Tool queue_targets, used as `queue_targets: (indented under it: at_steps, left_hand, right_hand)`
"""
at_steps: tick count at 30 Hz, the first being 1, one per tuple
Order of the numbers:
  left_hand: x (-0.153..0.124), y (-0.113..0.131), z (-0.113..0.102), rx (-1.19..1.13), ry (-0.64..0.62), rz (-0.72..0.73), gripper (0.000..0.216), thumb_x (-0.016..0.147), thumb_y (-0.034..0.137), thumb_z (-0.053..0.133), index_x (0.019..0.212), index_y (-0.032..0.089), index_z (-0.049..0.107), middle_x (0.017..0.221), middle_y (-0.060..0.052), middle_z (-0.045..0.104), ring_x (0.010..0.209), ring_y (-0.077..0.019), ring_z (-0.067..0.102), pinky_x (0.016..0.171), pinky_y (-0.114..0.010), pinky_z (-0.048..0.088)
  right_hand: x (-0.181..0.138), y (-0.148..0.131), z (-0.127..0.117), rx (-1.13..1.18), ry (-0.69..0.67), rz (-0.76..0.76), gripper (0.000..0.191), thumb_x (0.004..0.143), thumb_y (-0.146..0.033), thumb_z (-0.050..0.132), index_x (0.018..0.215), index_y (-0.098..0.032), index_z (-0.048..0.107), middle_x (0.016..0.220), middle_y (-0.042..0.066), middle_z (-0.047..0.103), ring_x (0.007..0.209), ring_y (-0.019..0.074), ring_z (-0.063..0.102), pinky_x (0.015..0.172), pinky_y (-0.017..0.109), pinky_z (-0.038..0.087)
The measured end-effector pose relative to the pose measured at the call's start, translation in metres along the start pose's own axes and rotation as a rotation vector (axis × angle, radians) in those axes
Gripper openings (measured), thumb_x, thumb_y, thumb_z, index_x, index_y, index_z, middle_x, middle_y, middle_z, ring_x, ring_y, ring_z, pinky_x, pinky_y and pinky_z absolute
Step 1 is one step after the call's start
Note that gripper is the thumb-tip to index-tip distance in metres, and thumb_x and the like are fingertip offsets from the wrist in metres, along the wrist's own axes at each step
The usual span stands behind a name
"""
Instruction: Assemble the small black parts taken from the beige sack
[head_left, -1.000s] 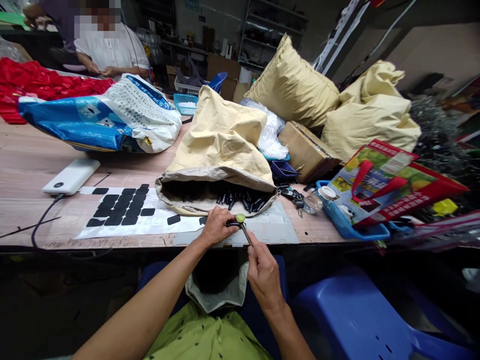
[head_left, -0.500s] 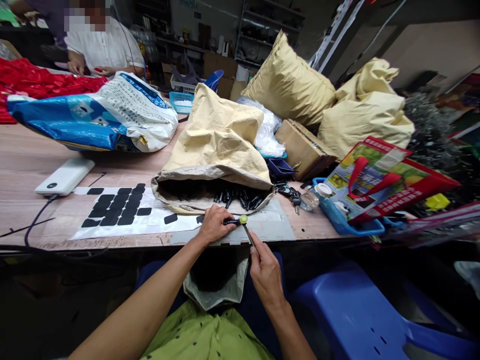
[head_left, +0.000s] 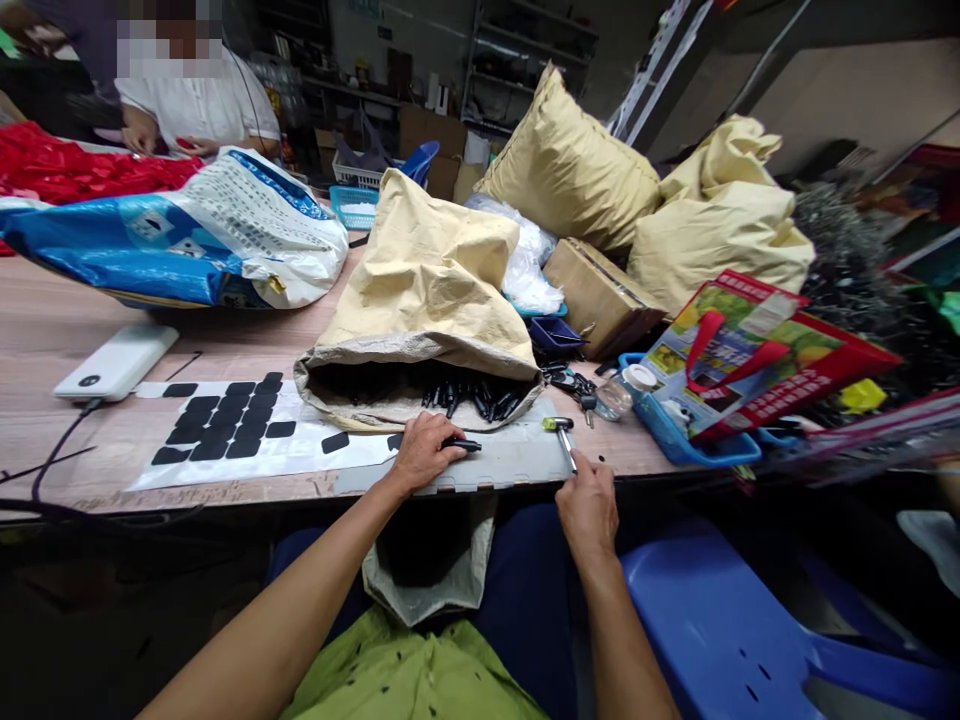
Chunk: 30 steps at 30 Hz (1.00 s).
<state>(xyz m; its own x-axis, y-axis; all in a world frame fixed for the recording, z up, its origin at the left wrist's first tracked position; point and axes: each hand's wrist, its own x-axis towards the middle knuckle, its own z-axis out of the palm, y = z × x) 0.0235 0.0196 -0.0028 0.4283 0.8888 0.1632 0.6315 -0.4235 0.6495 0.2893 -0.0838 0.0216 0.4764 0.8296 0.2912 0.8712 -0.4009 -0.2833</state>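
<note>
My left hand (head_left: pixel 424 450) is closed on a small black part (head_left: pixel 463 445) that lies on a grey mat (head_left: pixel 517 462) at the table's front edge. My right hand (head_left: pixel 586 505) grips the handle of a small hammer (head_left: pixel 562 436) with a yellow-green head, whose head rests on the mat to the right of the black part. Just behind the hands lies an open tan sack (head_left: pixel 424 300) with several black parts (head_left: pixel 472 398) spilling from its mouth. A white sheet with black adhesive pads (head_left: pixel 232 425) lies to the left.
A grey bag (head_left: pixel 427 565) hangs open below the table edge between my arms. A blue-white sack (head_left: pixel 180 240), a white power bank (head_left: pixel 116 362), a cardboard box (head_left: pixel 596 295), a blue basket (head_left: pixel 686 435) and tan sacks crowd the table. Another person (head_left: pixel 191 100) sits far left. A blue stool (head_left: pixel 750 620) stands at right.
My right hand has swung the hammer away to the right, off the black part. My left hand has stayed on the part.
</note>
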Motion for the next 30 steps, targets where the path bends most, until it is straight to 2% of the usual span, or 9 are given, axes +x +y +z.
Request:
queue_targets:
  at_steps: [3,5,7,9,12,16,20,30]
  left_hand:
    - [0.000,0.001,-0.001,-0.008,0.009,0.006,0.018,0.086,0.031,0.070,0.104,0.028,0.072,0.102,-0.002,0.067,0.103,-0.0237,0.051,0.093,-0.041,0.033]
    - [-0.001,0.001,-0.001,-0.019,0.011,0.021,0.017,0.087,0.029,0.069,0.104,0.028,0.072,0.104,-0.002,0.068,0.104,-0.0237,0.052,0.094,-0.041,0.033]
    - [-0.002,0.002,-0.001,-0.026,0.020,0.047,0.017,0.088,0.027,0.068,0.104,0.028,0.071,0.105,-0.001,0.070,0.105,-0.0237,0.052,0.094,-0.040,0.033]
    - [-0.004,0.002,-0.001,-0.027,0.030,0.075,0.017,0.089,0.026,0.066,0.105,0.029,0.070,0.104,0.000,0.071,0.105,-0.0235,0.052,0.095,-0.040,0.033]
    - [-0.006,0.004,0.000,-0.007,0.025,0.108,0.016,0.091,0.025,0.063,0.105,0.028,0.069,0.104,0.000,0.072,0.105,-0.0233,0.053,0.095,-0.041,0.032]
    - [-0.006,0.003,0.001,0.023,0.016,0.137,0.018,0.093,0.022,0.058,0.107,0.027,0.068,0.104,-0.002,0.072,0.103,-0.0234,0.053,0.095,-0.041,0.033]
    - [-0.006,0.002,0.002,0.027,0.030,0.141,0.020,0.092,0.018,0.055,0.105,0.025,0.068,0.101,-0.003,0.071,0.102,-0.0239,0.053,0.093,-0.040,0.035]
    - [-0.008,0.000,0.004,-0.011,0.069,0.172,0.018,0.088,0.013,0.052,0.093,0.022,0.067,0.090,-0.005,0.069,0.096,-0.0245,0.053,0.088,-0.041,0.038]
  right_hand:
    - [0.002,-0.011,-0.002,-0.072,0.100,-0.053,0.038,0.087,-0.015,0.052,0.120,-0.018,0.072,0.111,0.018,0.059,0.105,0.0345,0.053,0.082,0.044,0.044]
    - [0.001,-0.025,-0.005,-0.012,0.140,-0.161,0.036,0.089,-0.020,0.055,0.122,-0.019,0.070,0.115,0.017,0.059,0.110,0.0350,0.051,0.089,0.047,0.043]
    - [0.000,-0.041,-0.005,0.146,0.052,-0.351,0.040,0.092,-0.024,0.055,0.131,-0.021,0.063,0.115,0.014,0.060,0.108,0.0305,0.054,0.093,0.044,0.044]
    - [-0.001,-0.058,-0.001,0.272,-0.110,-0.535,0.042,0.095,-0.029,0.057,0.136,-0.022,0.058,0.111,0.011,0.063,0.103,0.0264,0.056,0.092,0.039,0.046]
    - [-0.002,-0.077,0.011,0.255,-0.221,-0.675,0.036,0.096,-0.037,0.061,0.128,-0.022,0.062,0.105,0.009,0.064,0.097,0.0251,0.056,0.088,0.036,0.046]
    - [-0.001,-0.089,0.024,0.179,-0.207,-0.741,0.022,0.101,-0.038,0.054,0.105,-0.020,0.066,0.095,0.008,0.063,0.093,0.0233,0.054,0.083,0.033,0.042]
    - [0.000,-0.090,0.032,0.183,-0.218,-0.763,0.022,0.103,-0.036,0.050,0.099,-0.019,0.064,0.093,0.007,0.061,0.091,0.0223,0.052,0.081,0.032,0.039]
    - [0.001,-0.096,0.048,0.478,-0.201,-0.778,0.022,0.099,-0.025,0.052,0.079,-0.020,0.059,0.082,0.006,0.057,0.084,0.0217,0.048,0.076,0.034,0.037]
